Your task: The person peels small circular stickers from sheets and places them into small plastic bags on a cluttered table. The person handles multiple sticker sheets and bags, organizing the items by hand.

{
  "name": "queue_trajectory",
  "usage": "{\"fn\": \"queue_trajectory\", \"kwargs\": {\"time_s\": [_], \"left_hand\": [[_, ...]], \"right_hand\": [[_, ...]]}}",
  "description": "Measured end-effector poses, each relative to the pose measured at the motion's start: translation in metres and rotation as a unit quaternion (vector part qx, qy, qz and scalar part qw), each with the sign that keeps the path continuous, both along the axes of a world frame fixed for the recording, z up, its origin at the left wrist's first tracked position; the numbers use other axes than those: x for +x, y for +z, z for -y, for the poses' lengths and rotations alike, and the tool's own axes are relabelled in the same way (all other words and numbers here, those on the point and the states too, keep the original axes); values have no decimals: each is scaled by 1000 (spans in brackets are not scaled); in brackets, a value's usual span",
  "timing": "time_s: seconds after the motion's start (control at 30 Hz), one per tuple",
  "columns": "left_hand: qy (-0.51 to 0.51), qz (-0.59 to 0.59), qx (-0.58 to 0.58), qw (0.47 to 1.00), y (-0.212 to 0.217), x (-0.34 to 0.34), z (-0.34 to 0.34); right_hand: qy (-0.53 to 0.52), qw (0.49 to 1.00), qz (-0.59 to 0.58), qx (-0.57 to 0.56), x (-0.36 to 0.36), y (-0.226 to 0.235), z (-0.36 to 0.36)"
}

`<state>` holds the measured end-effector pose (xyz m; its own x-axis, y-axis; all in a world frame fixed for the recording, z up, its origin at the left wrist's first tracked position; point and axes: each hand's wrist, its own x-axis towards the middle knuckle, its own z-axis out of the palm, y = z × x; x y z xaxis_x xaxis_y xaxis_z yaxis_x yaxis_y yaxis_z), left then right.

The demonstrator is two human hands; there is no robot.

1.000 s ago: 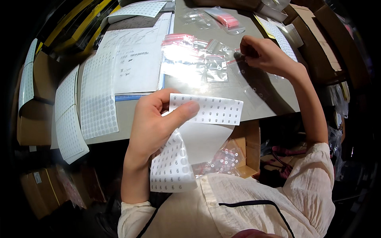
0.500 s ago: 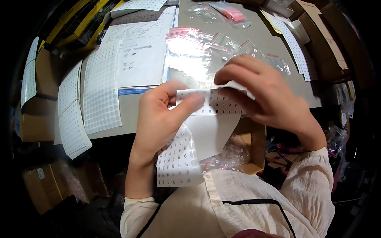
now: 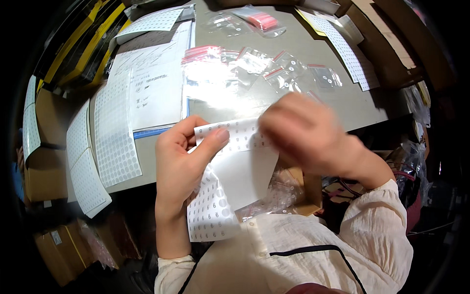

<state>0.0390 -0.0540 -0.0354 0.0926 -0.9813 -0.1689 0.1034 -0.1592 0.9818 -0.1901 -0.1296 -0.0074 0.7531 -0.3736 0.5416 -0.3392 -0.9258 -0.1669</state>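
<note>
My left hand (image 3: 177, 159) pinches a white sheet of small round number stickers (image 3: 242, 180) between thumb and fingers. The sheet's top edge is folded over, its plain backing faces me, and a lower flap of stickers hangs at the left. At the sheet's upper right corner is my right hand (image 3: 313, 134), curled and smeared by motion, so what its fingers hold cannot be made out. Just past the hands, small clear zip bags (image 3: 289, 67) with round stickers on them lie on the grey table (image 3: 357, 110).
More sticker sheets (image 3: 115, 147) lie at the left beside a blue clipboard of papers (image 3: 156, 98). A stack of red-edged zip bags (image 3: 201, 53) shines in glare. Below the sheet, a cardboard box (image 3: 312, 193) holds clear bags. Another sticker sheet (image 3: 342, 46) lies far right.
My right hand has swung lower and is now blurred at the sheet's corner. The view has shifted; my left hand keeps its pinch on the sheet.
</note>
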Motion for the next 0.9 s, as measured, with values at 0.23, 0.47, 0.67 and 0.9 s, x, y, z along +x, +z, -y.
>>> {"fn": "queue_trajectory", "kwargs": {"time_s": [0.23, 0.47, 0.67, 0.9], "left_hand": [[-15, 2, -18, 1000, 0, -4, 3], [6, -11, -10, 1000, 3, -5, 1], [13, -18, -10, 1000, 1, -5, 0], [-2, -8, -18, 1000, 1, -3, 1]], "right_hand": [[-253, 851, 20, 459, -117, 15, 97], [-288, 879, -35, 378, -118, -7, 110], [-358, 896, -146, 217, -119, 1, 109], [-317, 877, -132, 337, -129, 21, 116]]}}
